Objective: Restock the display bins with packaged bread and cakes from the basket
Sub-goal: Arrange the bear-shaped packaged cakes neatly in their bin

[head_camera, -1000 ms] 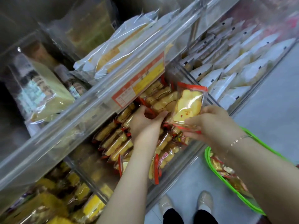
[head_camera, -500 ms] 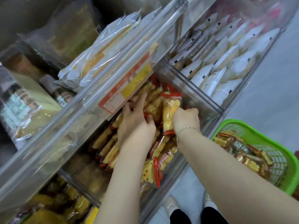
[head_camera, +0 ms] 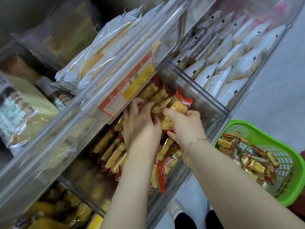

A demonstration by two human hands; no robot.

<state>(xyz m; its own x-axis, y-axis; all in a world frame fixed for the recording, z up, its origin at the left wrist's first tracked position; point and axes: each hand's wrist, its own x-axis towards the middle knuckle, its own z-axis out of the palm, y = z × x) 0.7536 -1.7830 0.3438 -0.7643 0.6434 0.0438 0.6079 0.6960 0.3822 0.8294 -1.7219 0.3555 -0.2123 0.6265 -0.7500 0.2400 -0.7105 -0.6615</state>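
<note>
Both hands are inside a clear plastic display bin (head_camera: 212, 113) packed with yellow cakes in clear wrappers with red ends. My right hand (head_camera: 186, 124) grips one wrapped cake (head_camera: 179, 104) and holds it among the upright packs at the bin's back. My left hand (head_camera: 140, 124) lies beside it with fingers spread, pressing on the neighbouring packs (head_camera: 112, 151). A green plastic basket (head_camera: 290, 187) on the floor at the right holds several more of the same wrapped cakes (head_camera: 252, 164).
A red and yellow price tag (head_camera: 130, 90) hangs on the shelf edge just above my hands. The bin to the right holds white bread packs (head_camera: 219, 76). The upper shelf carries clear bagged bread (head_camera: 99, 53). My shoes (head_camera: 176, 210) stand on grey floor.
My right hand carried the wrapped cake from above the bin's front down into the bin's back rows. My left hand slid further in beside it. The view shifted, showing more of the basket.
</note>
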